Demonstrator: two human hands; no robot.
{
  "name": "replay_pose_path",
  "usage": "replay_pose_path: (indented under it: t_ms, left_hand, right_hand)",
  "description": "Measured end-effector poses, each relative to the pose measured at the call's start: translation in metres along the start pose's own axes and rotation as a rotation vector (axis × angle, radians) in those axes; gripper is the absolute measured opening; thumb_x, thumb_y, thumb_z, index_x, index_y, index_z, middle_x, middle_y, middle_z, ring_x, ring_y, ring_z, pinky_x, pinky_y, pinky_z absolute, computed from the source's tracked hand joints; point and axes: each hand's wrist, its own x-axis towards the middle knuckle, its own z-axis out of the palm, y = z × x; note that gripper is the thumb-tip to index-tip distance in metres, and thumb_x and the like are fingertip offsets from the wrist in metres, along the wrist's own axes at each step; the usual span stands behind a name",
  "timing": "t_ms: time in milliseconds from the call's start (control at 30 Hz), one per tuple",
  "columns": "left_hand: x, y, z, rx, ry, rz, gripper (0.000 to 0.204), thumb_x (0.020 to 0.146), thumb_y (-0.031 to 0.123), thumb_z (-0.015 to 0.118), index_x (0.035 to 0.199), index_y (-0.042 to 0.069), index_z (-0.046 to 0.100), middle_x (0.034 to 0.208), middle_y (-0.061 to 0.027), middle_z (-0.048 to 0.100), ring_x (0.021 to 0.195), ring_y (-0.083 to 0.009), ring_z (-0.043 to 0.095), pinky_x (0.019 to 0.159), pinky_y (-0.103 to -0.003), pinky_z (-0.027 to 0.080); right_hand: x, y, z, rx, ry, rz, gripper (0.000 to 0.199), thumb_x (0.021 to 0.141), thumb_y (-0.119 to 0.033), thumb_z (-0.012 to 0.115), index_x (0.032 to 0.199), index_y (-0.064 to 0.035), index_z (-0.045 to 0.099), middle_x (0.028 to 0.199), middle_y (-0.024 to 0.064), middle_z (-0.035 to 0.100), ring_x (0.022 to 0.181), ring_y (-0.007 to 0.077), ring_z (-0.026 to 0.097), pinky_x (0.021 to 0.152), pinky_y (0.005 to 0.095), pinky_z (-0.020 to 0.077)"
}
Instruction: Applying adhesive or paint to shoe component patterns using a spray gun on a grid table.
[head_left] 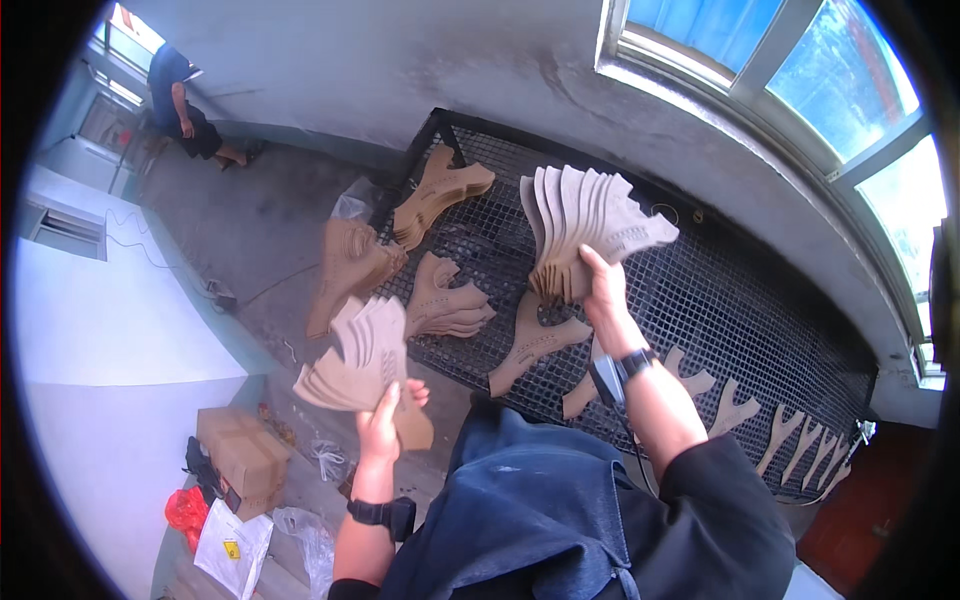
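from afar i see the left hand (379, 424) closed around a fanned tan stack (350, 362), the right hand (604, 290) gripping a second fanned stack (578, 215) over the black mesh table (690, 300), y-shaped pieces (526, 350) lying there

No readable lettering or numbers, only a yellow label (232, 550) on a white bag (240, 528).
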Motion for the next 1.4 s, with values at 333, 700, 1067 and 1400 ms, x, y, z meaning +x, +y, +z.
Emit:
replay_pose_path:
  t_ms: [333, 700, 1067, 1400]
  left_hand:
    - [-0.09, -0.062, -0.075, 0.018, 0.474, -0.091, 0.036, 0.104, 0.018, 0.056, 0.122, -0.012, 0.058, 0.107, -0.0223, 0.07, 0.091, -0.029, 0.072, 0.08, -0.042, 0.061]
    - [-0.133, -0.141, -0.153, 0.007, 0.549, -0.381, 0.036, 0.104, 0.017, 0.052, 0.129, -0.008, 0.047, 0.106, -0.0238, 0.068, 0.09, -0.0317, 0.071, 0.078, -0.045, 0.061]
    - [-0.236, -0.235, -0.221, 0.348, 0.652, -0.557, 0.035, 0.101, 0.019, 0.056, 0.116, -0.013, 0.054, 0.103, -0.0221, 0.067, 0.09, -0.0355, 0.069, 0.085, -0.047, 0.058]
    - [-0.195, -0.175, -0.107, 0.055, 0.617, -0.412, 0.038, 0.102, 0.021, 0.056, 0.12, -0.013, 0.055, 0.101, -0.0244, 0.069, 0.088, -0.0329, 0.07, 0.077, -0.047, 0.06]
  right_hand:
    - [0.074, 0.01, -0.061, -0.034, 0.265, -0.173, 0.046, 0.086, -0.001, 0.075, 0.13, 0.0057, 0.061, 0.124, 0.0115, 0.07, 0.11, 0.0249, 0.067, 0.101, 0.0371, 0.0514]
    - [0.066, -0.045, -0.144, -0.195, 0.427, -0.201, 0.039, 0.087, -0.001, 0.073, 0.125, 0.0038, 0.066, 0.119, 0.0113, 0.072, 0.108, 0.024, 0.068, 0.098, 0.0365, 0.0523]
    - [0.059, -0.094, -0.262, -0.688, 0.659, -0.12, 0.041, 0.08, -0.012, 0.078, 0.114, 0.008, 0.07, 0.115, 0.0193, 0.074, 0.106, 0.0277, 0.071, 0.096, 0.038, 0.0526]
    - [0.03, -0.161, -0.344, -0.634, 0.657, -0.38, 0.039, 0.084, -0.016, 0.078, 0.117, 0.0051, 0.07, 0.116, 0.0163, 0.075, 0.106, 0.0261, 0.071, 0.096, 0.0374, 0.0531]
